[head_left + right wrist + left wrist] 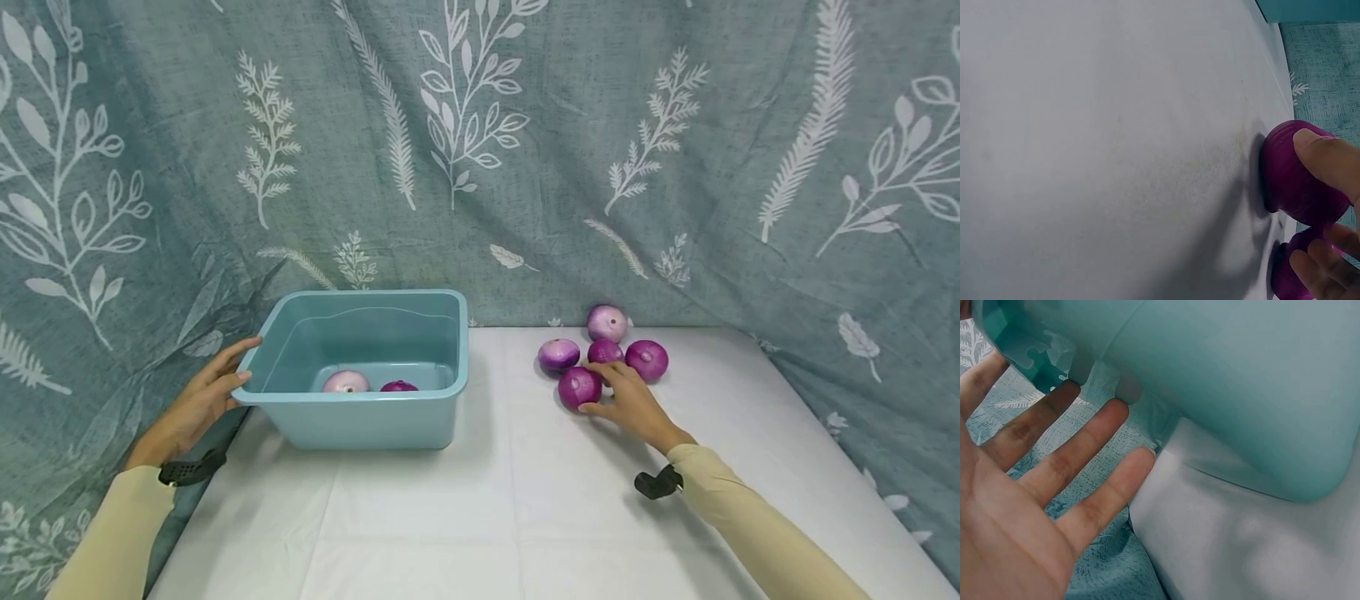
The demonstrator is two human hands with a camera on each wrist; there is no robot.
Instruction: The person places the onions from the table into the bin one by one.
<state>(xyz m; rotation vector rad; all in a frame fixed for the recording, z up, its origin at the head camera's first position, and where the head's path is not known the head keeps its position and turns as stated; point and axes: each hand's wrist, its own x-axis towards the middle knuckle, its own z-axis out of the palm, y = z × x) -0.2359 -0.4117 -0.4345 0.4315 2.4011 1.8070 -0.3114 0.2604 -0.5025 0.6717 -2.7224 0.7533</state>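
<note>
A teal plastic tub (360,423) stands on the left of the table. My left hand (202,400) is at its left rim, the fairly straight fingers (1094,434) touching the outer wall. Inside the tub lie a pale onion (347,382) and a dark purple onion (398,386), partly hidden by the front wall. On the right, my right hand (630,407) holds a purple onion (579,388) between thumb and fingers, the thumb pressing on its side in the right wrist view. This onion is at the table surface. The fingers also lie close to a neighbouring onion (1291,275).
Around the held onion sit a purple-and-white onion (558,354), a pale onion (607,322), a small purple onion (604,352) and another purple onion (647,360). A white cloth (420,517) covers the table. A leaf-patterned curtain (525,167) hangs behind.
</note>
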